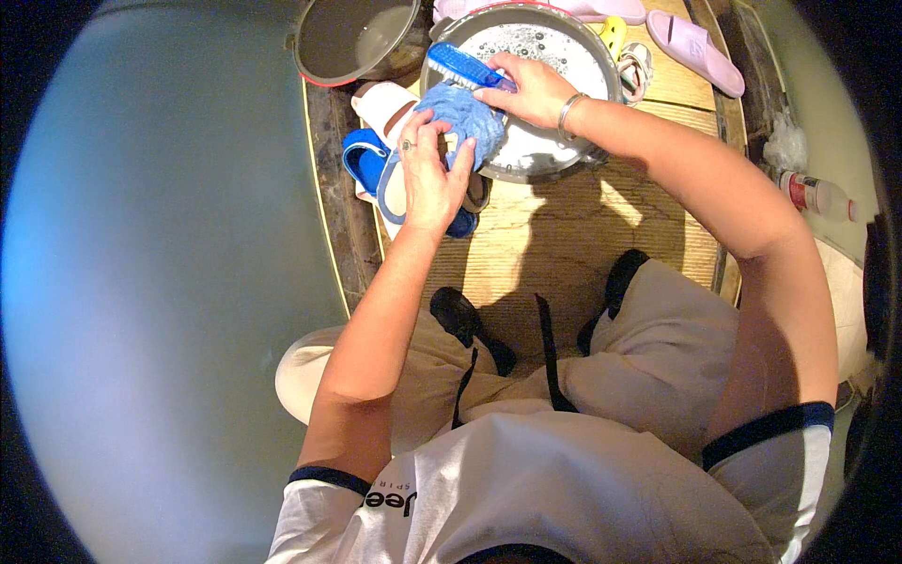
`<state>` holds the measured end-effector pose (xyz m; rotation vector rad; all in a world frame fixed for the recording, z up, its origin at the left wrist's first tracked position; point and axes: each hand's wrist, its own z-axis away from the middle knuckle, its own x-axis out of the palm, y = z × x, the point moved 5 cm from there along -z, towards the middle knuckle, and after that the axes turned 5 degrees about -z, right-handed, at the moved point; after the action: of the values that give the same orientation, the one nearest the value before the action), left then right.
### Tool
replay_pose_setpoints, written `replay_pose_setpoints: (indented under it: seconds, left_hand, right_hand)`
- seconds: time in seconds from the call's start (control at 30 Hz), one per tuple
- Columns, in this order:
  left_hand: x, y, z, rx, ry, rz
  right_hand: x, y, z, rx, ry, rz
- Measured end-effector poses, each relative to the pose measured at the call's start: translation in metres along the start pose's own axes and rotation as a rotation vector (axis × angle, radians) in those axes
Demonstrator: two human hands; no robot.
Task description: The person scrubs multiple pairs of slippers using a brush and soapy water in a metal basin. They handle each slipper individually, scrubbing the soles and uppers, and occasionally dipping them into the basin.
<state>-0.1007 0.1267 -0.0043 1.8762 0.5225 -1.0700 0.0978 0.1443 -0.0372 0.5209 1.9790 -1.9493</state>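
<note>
My right hand (532, 88) grips a blue plastic scrub brush (461, 65) with white bristles, held over the near left rim of a round basin (613, 70). The bristles face a blue fuzzy item (468, 116), probably a plush slipper, and appear to touch it. My left hand (431, 169) holds this item at its near side with spread, curved fingers. Foamy water (521, 42) with bubbles fills the basin. Beneath and beside my left hand lie a blue-rimmed slipper with a pale insole (392, 187), a bright blue clog (365, 161) and a pale pink slipper (380, 106).
A second dark basin (359, 39) stands at the upper left. Lilac slippers (694, 53), a yellow clog (613, 35) and a strappy sandal (635, 70) lie around the basin on the wooden floor (493, 254). A plastic bottle (817, 196) and crumpled clear plastic (786, 141) lie at the right.
</note>
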Motion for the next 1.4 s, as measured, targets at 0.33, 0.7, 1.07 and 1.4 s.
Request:
replay_pose_setpoints:
  seconds: [0.33, 0.7, 1.07, 1.4]
  left_hand:
    - [-0.029, -0.027, -0.005, -0.134, 0.169, 0.242]
    - [-0.015, -0.064, -0.005, -0.386, 0.068, 0.523]
    - [-0.013, 0.012, -0.02, 0.09, 0.029, -0.439]
    - [0.004, -0.05, -0.003, -0.591, -0.209, -0.005]
  right_hand:
    - [0.005, 0.006, 0.007, 0.098, -0.078, 0.202]
    - [-0.01, -0.033, 0.006, -0.185, -0.307, 0.572]
    - [-0.011, 0.006, 0.008, 0.124, -0.255, 0.538]
    - [0.026, -0.019, 0.03, -0.018, -0.376, 0.31]
